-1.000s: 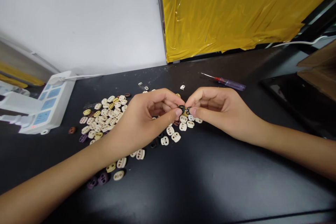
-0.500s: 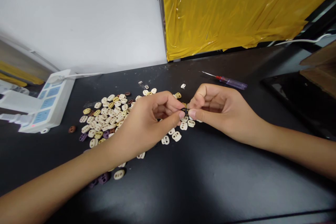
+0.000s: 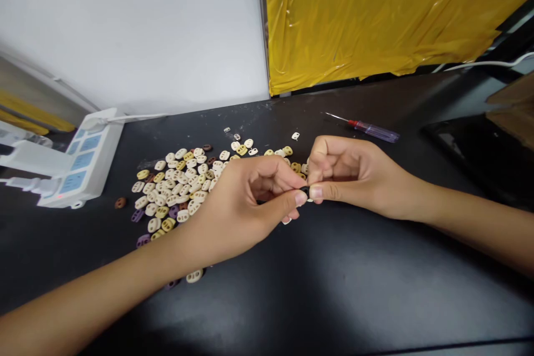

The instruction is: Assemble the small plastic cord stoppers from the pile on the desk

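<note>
A small black cord lock (image 3: pixel 306 192) is pinched between both hands, mostly covered by the fingertips. My left hand (image 3: pixel 254 206) grips it from the left with thumb and index finger. From the right, the thumb and fingers of my right hand (image 3: pixel 362 178) close on the same piece. Beneath and beside the left hand spreads a loose pile of two-holed cord locks (image 3: pixel 179 181), in cream, yellow, brown and purple. Some of them are hidden by the left forearm and fingers.
A screwdriver (image 3: pixel 373 131) with a clear purple handle lies beyond my right hand. On the left stands a white power strip (image 3: pixel 89 158) with plugs in it. Yellow sheeting (image 3: pixel 375 16) and a white panel (image 3: pixel 146 28) border the back of the black table (image 3: pixel 334 289).
Both hands have shifted slightly right and down in the picture, still pinching the black piece together. The left hand now covers more cord locks near the fingertips. The view has shifted a little.
</note>
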Demonstrator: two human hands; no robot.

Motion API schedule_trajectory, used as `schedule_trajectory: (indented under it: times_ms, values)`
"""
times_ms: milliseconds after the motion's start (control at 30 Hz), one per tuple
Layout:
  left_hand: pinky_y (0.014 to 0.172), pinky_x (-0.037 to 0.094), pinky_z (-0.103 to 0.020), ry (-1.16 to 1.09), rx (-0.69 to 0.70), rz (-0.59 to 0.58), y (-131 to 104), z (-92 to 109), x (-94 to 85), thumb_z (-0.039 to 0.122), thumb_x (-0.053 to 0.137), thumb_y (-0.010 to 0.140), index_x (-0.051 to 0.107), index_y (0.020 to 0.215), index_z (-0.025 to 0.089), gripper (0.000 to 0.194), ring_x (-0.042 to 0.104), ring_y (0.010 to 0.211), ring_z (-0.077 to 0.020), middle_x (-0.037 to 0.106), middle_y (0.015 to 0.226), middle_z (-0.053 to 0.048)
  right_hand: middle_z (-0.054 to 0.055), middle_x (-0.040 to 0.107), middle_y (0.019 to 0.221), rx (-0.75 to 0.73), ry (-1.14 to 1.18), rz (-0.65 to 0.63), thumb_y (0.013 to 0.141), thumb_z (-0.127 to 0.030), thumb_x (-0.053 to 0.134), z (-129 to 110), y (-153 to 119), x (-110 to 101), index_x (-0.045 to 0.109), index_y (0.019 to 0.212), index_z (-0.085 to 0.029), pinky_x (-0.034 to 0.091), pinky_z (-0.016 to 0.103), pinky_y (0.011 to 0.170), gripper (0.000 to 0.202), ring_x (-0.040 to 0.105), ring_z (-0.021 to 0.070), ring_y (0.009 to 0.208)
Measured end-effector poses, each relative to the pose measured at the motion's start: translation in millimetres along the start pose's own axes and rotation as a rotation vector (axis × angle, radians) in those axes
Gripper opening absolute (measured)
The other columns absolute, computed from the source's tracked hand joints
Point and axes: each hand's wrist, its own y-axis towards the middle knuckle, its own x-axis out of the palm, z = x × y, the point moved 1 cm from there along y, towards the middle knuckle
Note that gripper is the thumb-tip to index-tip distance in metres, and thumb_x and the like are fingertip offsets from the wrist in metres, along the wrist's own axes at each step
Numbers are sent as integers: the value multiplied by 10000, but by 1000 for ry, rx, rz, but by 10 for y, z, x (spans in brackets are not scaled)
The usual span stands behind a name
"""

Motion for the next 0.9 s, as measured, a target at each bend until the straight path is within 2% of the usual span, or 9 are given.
schedule_trajectory:
  times_ms: [133,333,500,767,900]
  values:
    - [577,578,-206,28,-4,19,-14,59,9,146,815,869,746,814,177,94,711,608,-129,745,689,2,-19,695,766,19,58,-82,755,-386,1008,52,41,-49,578,839,-192,596,258,712,479,684,119,724]
    - [599,609,-218,-38,-6,21,50,38,-70,219,885,845,763,885,176,136,729,630,-141,770,714,-5,-8,721,788,-21,73,-22,746,-368,1013,12,57,-69,639,880,-185,611,258,731,438,718,124,738]
    - [645,630,-234,-85,-6,-8,80,10,-104,202,832,897,778,946,162,84,737,650,-138,788,745,-21,3,746,766,-9,90,-31,764,-346,1000,16,67,-55,668,878,-175,602,253,708,390,716,124,714]
    - [580,588,-185,-97,9,-10,45,38,-68,111,830,867,789,848,153,62,698,591,-105,774,706,-12,17,775,776,28,131,-48,693,-259,1032,66,45,-59,738,827,-155,605,246,729,340,732,131,738]
    - [576,588,-186,-80,-11,-17,33,33,-54,105,817,870,787,835,143,60,690,579,-106,742,662,-7,29,778,798,16,75,-34,690,-326,1033,76,32,-52,738,804,-162,626,280,743,356,750,158,759]
